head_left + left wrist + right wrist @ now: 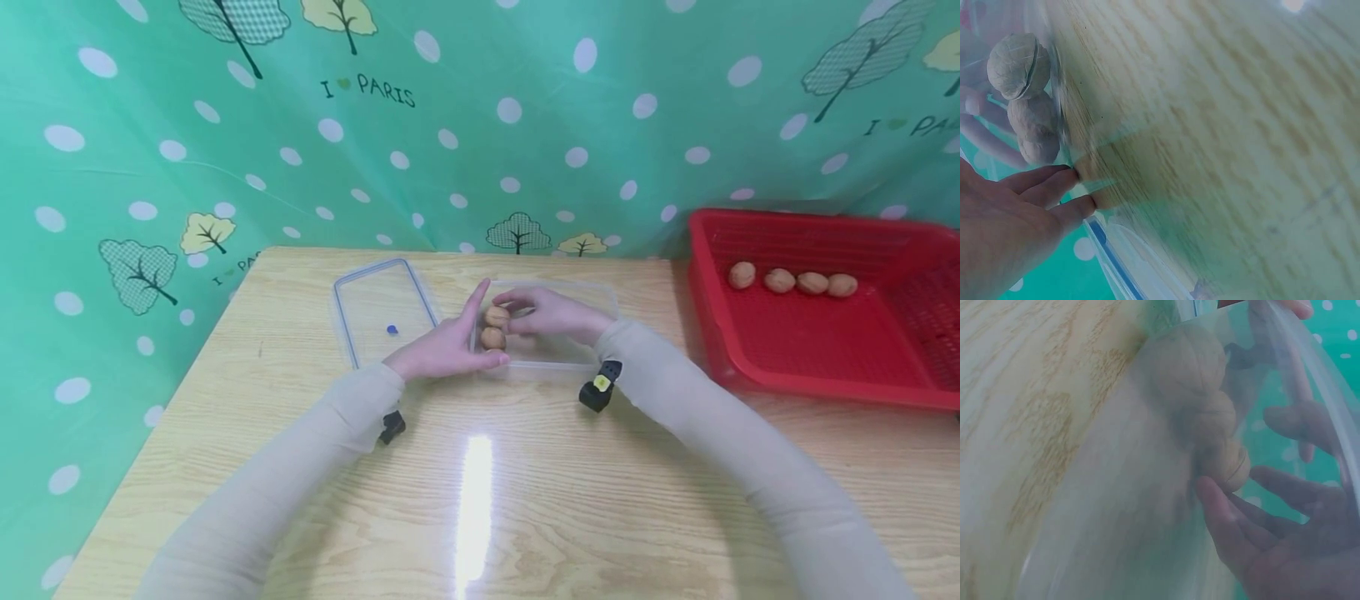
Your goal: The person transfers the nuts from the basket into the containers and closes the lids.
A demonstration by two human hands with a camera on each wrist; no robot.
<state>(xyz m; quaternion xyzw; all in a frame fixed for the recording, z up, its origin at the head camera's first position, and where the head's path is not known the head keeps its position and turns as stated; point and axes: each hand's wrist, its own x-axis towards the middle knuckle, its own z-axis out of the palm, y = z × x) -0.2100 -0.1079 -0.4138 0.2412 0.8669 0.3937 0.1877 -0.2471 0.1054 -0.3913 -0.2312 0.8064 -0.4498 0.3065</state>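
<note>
A clear plastic container [555,365] stands on the table with a row of walnuts [492,338] along its left end. My right hand [551,315] reaches inside it and pinches the walnut [1229,464] at the far end of the row; its fingers partly hide that walnut in the head view. In both wrist views three walnuts show through the cloudy plastic. Outside the left end, my left hand [446,346] spreads its thumb and index finger along the rim. Its other fingers [1072,209] rest nearly straight against the outer wall, low by the table.
Left of the container lies a clear lid [375,304] with a blue seal, a small blue piece [392,330] showing on it. A red basket [825,383] at the right holds several walnuts [812,283] in a row. A green patterned curtain [465,108] hangs behind the table.
</note>
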